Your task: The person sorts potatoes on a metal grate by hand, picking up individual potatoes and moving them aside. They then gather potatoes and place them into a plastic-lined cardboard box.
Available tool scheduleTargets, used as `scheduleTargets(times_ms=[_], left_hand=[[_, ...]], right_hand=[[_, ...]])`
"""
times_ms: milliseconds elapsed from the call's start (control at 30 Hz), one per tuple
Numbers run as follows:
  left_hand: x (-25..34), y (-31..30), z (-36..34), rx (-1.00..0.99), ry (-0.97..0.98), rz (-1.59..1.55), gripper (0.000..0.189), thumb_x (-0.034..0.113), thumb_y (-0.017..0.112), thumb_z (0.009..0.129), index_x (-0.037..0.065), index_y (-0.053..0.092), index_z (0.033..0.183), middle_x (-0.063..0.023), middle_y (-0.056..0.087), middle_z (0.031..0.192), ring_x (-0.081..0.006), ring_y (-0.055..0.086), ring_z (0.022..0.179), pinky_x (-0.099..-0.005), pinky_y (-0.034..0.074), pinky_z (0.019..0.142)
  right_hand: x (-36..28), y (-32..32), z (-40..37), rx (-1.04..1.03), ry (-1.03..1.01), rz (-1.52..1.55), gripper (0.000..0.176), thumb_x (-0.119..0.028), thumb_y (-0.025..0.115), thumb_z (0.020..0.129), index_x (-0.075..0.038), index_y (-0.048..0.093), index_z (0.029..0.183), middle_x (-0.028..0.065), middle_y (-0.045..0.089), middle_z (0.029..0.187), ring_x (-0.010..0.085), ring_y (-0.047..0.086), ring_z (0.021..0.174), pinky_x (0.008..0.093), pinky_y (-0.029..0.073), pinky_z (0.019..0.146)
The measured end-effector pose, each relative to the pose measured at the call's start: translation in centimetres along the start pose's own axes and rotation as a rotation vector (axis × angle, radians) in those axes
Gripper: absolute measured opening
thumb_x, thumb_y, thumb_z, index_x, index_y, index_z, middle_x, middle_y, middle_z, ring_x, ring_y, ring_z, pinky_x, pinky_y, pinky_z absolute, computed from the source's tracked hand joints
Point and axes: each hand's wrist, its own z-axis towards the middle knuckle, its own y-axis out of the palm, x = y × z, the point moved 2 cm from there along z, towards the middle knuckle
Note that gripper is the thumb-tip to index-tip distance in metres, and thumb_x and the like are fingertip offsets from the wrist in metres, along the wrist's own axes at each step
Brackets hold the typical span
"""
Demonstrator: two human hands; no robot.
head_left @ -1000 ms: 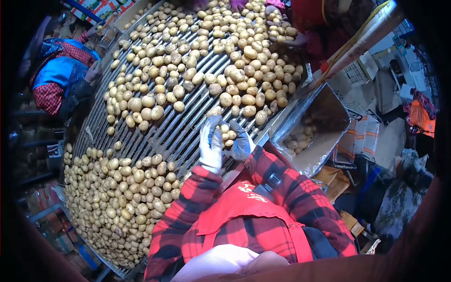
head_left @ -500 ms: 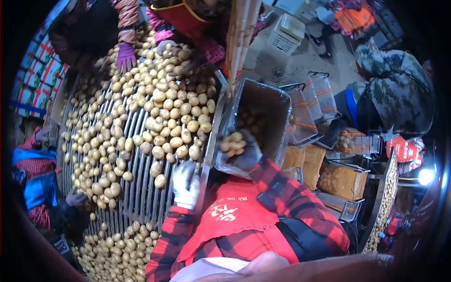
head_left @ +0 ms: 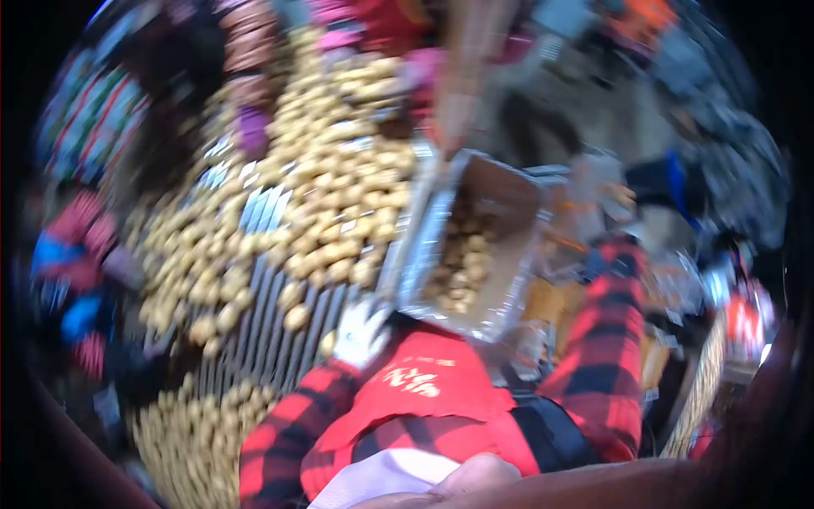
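Note:
My left hand, in a white glove, rests at the near edge of the slatted sorting table, fingers apart. A single potato lies close beside it. My right arm, in a red-and-black checked sleeve, reaches away past the right side of the plastic-lined crate. The hand at its end is smeared by motion, so its fingers cannot be made out. Several potatoes lie inside the crate, mostly toward its left side.
Many potatoes cover the far part of the slats, with another heap at the near left. Co-workers' sleeves and a purple-gloved hand are at the far side. A post rises behind the crate. Boxes stand to the right.
My right hand has left the crate, where it held several potatoes, and swung out to the right. My left hand shifted slightly right. The view has turned and blurred.

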Motion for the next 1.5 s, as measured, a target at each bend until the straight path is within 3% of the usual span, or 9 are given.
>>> scheduleTargets(times_ms=[133,200,333,500,567,1000,1167,1367,1500], left_hand=[[-0.2,0.5,-0.8,0.084,-0.036,0.033,0.049,0.019,0.068,0.081,0.012,0.06,0.129,-0.0193,0.055,0.132,-0.0403,0.053,0.12,-0.0547,0.043,0.101],[-0.3,0.8,-1.1,0.121,-0.027,0.056,0.05,0.019,0.069,0.08,0.013,0.059,0.129,-0.0183,0.054,0.133,-0.0392,0.053,0.121,-0.0544,0.043,0.102],[-0.5,1.3,-1.8,0.137,-0.051,0.046,0.046,0.022,0.068,0.084,0.014,0.059,0.129,-0.0152,0.053,0.14,-0.0362,0.05,0.129,-0.0549,0.038,0.109],[-2.8,-6.2,-6.5,0.07,-0.436,0.023,0.041,0.022,0.066,0.083,0.012,0.063,0.123,-0.0155,0.061,0.129,-0.0356,0.058,0.119,-0.052,0.044,0.102],[-6.7,-7.9,-12.2,0.523,-0.572,0.215,0.04,0.019,0.066,0.082,0.012,0.064,0.122,-0.015,0.064,0.124,-0.0364,0.061,0.113,-0.0511,0.047,0.098],[-24.3,-18.3,-18.9,0.251,-1.03,0.484,0.045,0.024,0.062,0.086,0.011,0.062,0.128,-0.0167,0.049,0.15,-0.0423,0.036,0.145,-0.059,0.022,0.12],[-22.8,-17.7,-19.1,0.48,-0.958,0.526,0.039,0.02,0.065,0.083,0.013,0.066,0.121,-0.0135,0.054,0.142,-0.0365,0.043,0.139,-0.0552,0.026,0.119],[-21.0,-15.6,-20.4,0.485,-0.952,0.722,0.048,0.014,0.057,0.087,0.023,0.061,0.134,-0.0077,0.054,0.139,-0.0288,0.049,0.13,-0.0475,0.035,0.112],[-22.8,-18.2,-17.8,0.196,-1.086,0.682,0.035,0.022,0.056,0.091,0.021,0.064,0.125,-0.0087,0.06,0.127,-0.0288,0.057,0.116,-0.0462,0.043,0.096]], right_hand=[[-5.4,2.0,2.9,-0.161,0.977,1.698,0.051,-0.043,0.049,0.105,-0.015,0.046,0.147,0.0053,0.059,0.138,0.0209,0.061,0.116,0.0408,0.05,0.103],[-10.0,10.0,2.9,-0.498,0.816,1.939,0.046,-0.039,0.066,0.098,-0.013,0.059,0.136,0.0071,0.067,0.124,0.0251,0.066,0.106,0.0389,0.055,0.094],[-36.2,1.3,-5.2,-0.689,0.034,1.55,0.041,-0.021,0.068,0.095,-0.001,0.061,0.13,0.0091,0.067,0.113,0.02,0.066,0.097,0.0331,0.057,0.077],[-54.8,-7.1,-16.7,-1.066,-0.647,1.208,0.041,-0.015,0.061,0.095,-0.002,0.06,0.134,0.0156,0.065,0.125,0.0257,0.064,0.114,0.0363,0.051,0.1],[-59.2,-7.7,-20.4,-1.074,-0.9,1.138,0.041,-0.017,0.061,0.094,-0.004,0.061,0.134,0.0188,0.064,0.13,0.031,0.061,0.122,0.04,0.047,0.106],[-89.5,-11.6,-25.0,-0.523,-1.357,0.608,0.046,-0.026,0.067,0.088,-0.012,0.059,0.131,0.0182,0.067,0.119,0.0381,0.068,0.102,0.0474,0.055,0.087],[-95.2,-9.0,-23.5,-0.814,-1.458,0.375,0.041,-0.029,0.071,0.087,-0.014,0.066,0.125,0.01,0.075,0.107,0.0296,0.072,0.097,0.0421,0.057,0.085],[-82.7,-10.0,-18.5,-2.307,-0.398,1.659,0.042,-0.028,0.066,0.095,-0.005,0.061,0.13,0.0095,0.067,0.113,0.0241,0.066,0.109,0.04,0.056,0.094],[-76.3,-5.9,-24.4,-1.993,-0.437,1.315,0.066,-0.023,0.072,0.09,0.001,0.046,0.146,0.014,0.061,0.133,0.0247,0.062,0.116,0.0367,0.052,0.1]])
